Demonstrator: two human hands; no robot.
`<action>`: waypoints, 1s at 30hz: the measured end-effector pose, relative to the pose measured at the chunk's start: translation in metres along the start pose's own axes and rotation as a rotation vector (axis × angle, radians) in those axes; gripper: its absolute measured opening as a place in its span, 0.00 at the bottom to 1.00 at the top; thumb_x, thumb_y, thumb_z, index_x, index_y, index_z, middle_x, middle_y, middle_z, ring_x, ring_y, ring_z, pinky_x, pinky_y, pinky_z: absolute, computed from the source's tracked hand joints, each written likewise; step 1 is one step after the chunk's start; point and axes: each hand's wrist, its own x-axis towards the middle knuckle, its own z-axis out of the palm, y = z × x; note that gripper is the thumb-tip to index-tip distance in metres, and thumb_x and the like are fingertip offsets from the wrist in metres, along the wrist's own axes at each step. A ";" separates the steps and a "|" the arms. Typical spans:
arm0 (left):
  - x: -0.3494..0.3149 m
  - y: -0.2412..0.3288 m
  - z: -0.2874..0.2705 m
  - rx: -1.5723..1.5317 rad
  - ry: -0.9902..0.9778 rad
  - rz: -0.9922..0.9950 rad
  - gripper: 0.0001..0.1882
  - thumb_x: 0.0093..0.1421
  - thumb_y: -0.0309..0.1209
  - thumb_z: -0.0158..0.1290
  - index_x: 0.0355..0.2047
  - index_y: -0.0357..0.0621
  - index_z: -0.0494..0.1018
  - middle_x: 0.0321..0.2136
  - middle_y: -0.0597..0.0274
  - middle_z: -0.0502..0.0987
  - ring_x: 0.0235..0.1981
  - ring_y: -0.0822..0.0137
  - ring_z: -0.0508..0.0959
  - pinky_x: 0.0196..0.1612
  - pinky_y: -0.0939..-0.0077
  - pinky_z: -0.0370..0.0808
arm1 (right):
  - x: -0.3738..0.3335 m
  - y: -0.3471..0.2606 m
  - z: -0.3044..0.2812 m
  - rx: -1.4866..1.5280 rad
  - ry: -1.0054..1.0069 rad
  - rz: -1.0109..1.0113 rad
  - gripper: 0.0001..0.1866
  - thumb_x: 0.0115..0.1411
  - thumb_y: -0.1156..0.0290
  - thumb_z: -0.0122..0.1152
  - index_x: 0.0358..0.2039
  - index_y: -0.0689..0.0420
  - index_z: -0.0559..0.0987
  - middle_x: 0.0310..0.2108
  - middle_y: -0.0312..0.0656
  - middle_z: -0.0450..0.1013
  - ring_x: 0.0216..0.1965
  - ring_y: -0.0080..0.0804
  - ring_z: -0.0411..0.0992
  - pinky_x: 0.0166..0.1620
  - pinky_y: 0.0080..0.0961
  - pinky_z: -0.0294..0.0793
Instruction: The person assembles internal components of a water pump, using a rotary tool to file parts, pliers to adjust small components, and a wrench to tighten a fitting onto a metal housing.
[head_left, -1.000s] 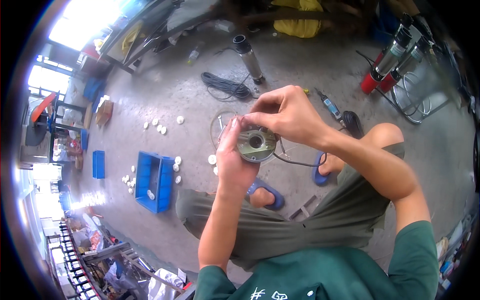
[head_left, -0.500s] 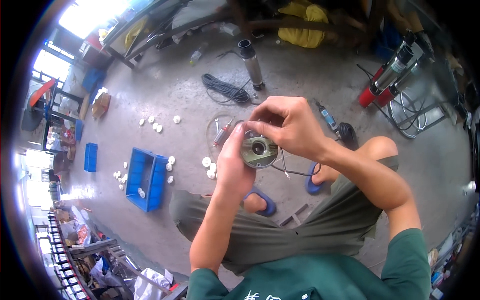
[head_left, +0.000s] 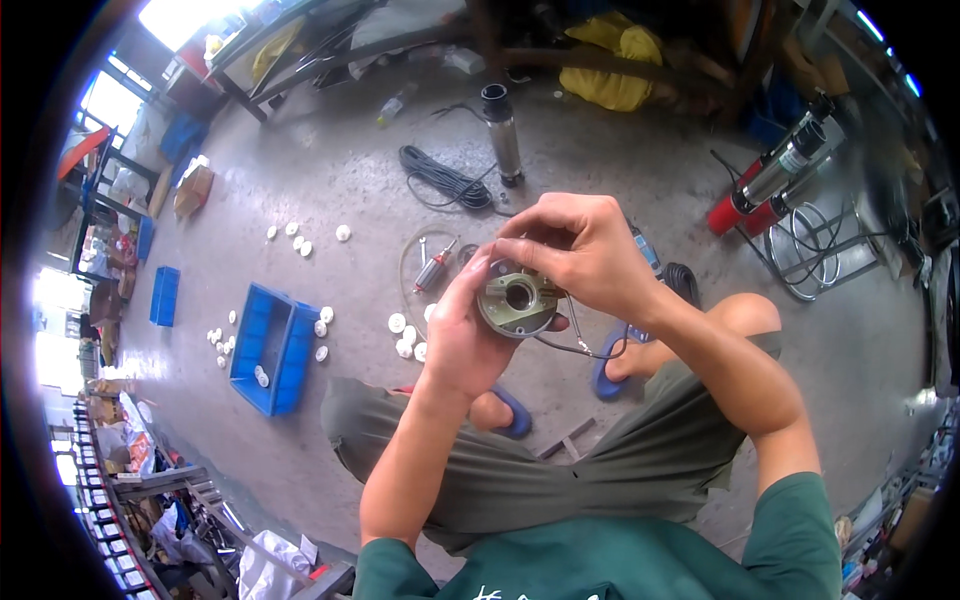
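My left hand (head_left: 455, 340) is closed around a round metal pump end piece (head_left: 535, 322) with a hole in its middle, its face turned up toward me. A dark cable (head_left: 560, 347) with a bare, light-coloured end hangs from the side of the piece. My right hand (head_left: 592, 255) reaches over the far edge, its thumb and fingers pinched close to my left thumb. Whatever lies between those fingertips is hidden. On the floor just beyond my left hand is a small red-and-silver hand tool (head_left: 430, 272).
Several white plastic discs (head_left: 397, 322) lie around a blue bin (head_left: 275, 350) on the left. A steel pump cylinder (head_left: 503, 140) stands ahead beside coiled black cable (head_left: 440, 178). Red-based cylinders (head_left: 735, 208) lean at the right by a metal stand. Blue slippers (head_left: 608, 365) are on my feet.
The whole view has shifted slightly, so floor items sit farther left. The metal piece has tilted a little in my left hand; my right hand keeps its pinch at the far edge.
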 end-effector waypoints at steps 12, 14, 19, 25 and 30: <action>-0.001 0.004 0.001 -0.022 -0.084 0.067 0.13 0.68 0.33 0.36 0.51 0.48 0.64 0.52 0.54 0.71 0.52 0.52 0.77 0.44 0.41 0.81 | -0.008 -0.007 0.008 -0.045 0.138 -0.080 0.08 0.58 0.74 0.68 0.34 0.66 0.82 0.27 0.44 0.78 0.24 0.26 0.76 0.29 0.25 0.74; -0.001 0.003 0.000 -0.010 -0.098 0.083 0.12 0.68 0.32 0.36 0.50 0.48 0.64 0.52 0.54 0.72 0.52 0.51 0.77 0.44 0.41 0.81 | -0.007 -0.009 0.008 -0.025 0.118 -0.090 0.07 0.58 0.75 0.67 0.35 0.66 0.82 0.26 0.44 0.79 0.24 0.25 0.76 0.29 0.24 0.74; -0.002 0.002 -0.002 -0.012 -0.100 0.101 0.11 0.68 0.32 0.37 0.48 0.48 0.63 0.51 0.54 0.72 0.51 0.51 0.78 0.44 0.41 0.81 | -0.007 -0.018 0.003 -0.004 0.007 0.019 0.05 0.61 0.78 0.65 0.37 0.66 0.83 0.30 0.41 0.81 0.31 0.19 0.77 0.34 0.18 0.76; -0.004 0.004 0.007 -0.035 -0.041 0.097 0.14 0.69 0.35 0.35 0.50 0.46 0.64 0.51 0.51 0.73 0.51 0.52 0.78 0.44 0.44 0.82 | 0.000 -0.014 -0.002 -0.120 -0.006 -0.141 0.04 0.59 0.77 0.67 0.34 0.64 0.84 0.27 0.40 0.79 0.28 0.21 0.76 0.31 0.19 0.74; -0.002 0.001 0.009 0.019 -0.015 0.082 0.18 0.71 0.38 0.34 0.55 0.44 0.64 0.51 0.51 0.74 0.50 0.54 0.79 0.41 0.49 0.83 | 0.001 -0.011 -0.002 -0.145 0.048 -0.167 0.07 0.54 0.72 0.70 0.32 0.62 0.85 0.25 0.45 0.79 0.23 0.31 0.75 0.28 0.27 0.73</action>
